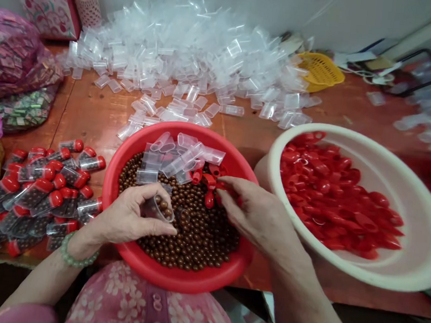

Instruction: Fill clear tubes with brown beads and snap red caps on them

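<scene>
My left hand (134, 214) grips a clear plastic tube (159, 208) with brown balls showing at its open mouth. It is held over the red basin (173, 279), where many brown balls (192, 240) lie loose. Across the basin, my right hand (251, 208) has its thumb and fingers closed at a red plastic cap (209, 199), above the balls. Other red caps (197, 175) lie beside it. Clear empty tubes (185, 159) rest on the balls at the basin's far side.
A white basin (341, 278) of red caps (334, 198) stands on the right. Filled, red-capped tubes (40, 195) are heaped at left. Clear tubes (195, 53) pile along the wall, beside a yellow basket (319, 72). Purple bags (15, 61) sit far left on the wooden table (87, 103).
</scene>
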Demonstrator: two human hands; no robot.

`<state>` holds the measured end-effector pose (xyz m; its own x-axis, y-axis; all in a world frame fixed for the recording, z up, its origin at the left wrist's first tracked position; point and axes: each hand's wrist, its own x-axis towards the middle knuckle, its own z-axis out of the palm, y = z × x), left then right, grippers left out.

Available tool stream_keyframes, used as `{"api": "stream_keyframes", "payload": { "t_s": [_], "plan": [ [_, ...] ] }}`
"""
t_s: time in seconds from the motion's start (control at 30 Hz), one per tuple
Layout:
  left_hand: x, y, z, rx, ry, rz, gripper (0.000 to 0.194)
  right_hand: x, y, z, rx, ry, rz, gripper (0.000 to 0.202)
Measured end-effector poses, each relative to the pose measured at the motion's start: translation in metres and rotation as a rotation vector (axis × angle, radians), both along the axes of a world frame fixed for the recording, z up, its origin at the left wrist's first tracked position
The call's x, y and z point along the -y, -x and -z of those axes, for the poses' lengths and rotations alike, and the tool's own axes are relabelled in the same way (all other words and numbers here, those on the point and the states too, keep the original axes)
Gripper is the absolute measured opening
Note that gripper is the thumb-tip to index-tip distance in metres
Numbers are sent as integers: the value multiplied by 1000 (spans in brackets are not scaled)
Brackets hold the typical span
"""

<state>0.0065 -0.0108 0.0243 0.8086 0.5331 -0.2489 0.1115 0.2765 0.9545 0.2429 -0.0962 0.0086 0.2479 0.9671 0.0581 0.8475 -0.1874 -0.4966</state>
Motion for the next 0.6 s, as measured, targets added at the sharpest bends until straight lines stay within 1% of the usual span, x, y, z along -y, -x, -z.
{"api": "stream_keyframes", "payload": {
  "t_s": [0.03, 0.1, 0.2, 0.23, 0.3, 0.37, 0.47, 0.53, 0.6],
  "plan": [
    [0, -1, 0, 2, -20, -7, 27, 1, -1, -2, -168, -18, 63, 24],
    [0, -4, 1, -6, -70, -80, 23, 2, 1, -6, -539, -10, 168, 26],
    [0, -11, 2, -26, -117, -210, 19, -2, 9, -7, -1068, -3, 248, 27],
    [0, -13, 3, -26, -122, -238, 17, -5, 13, -7, -1199, -6, 257, 28],
    [1, -17, 4, -16, -114, -287, 17, -9, 20, -5, -1375, -10, 256, 28],
    [3, -18, 4, 0, -78, -341, 22, -12, 27, -3, -1452, -4, 237, 28],
    [4, -18, 5, 1, -10, -393, 28, -13, 35, 0, -1472, 12, 181, 25],
    [3, -17, 5, -8, 23, -436, 27, -10, 40, 2, -1427, 50, 117, 23],
    [1, -15, 5, -17, 60, -463, 27, -6, 44, 3, -1330, 106, 40, 24]
  ]
}}
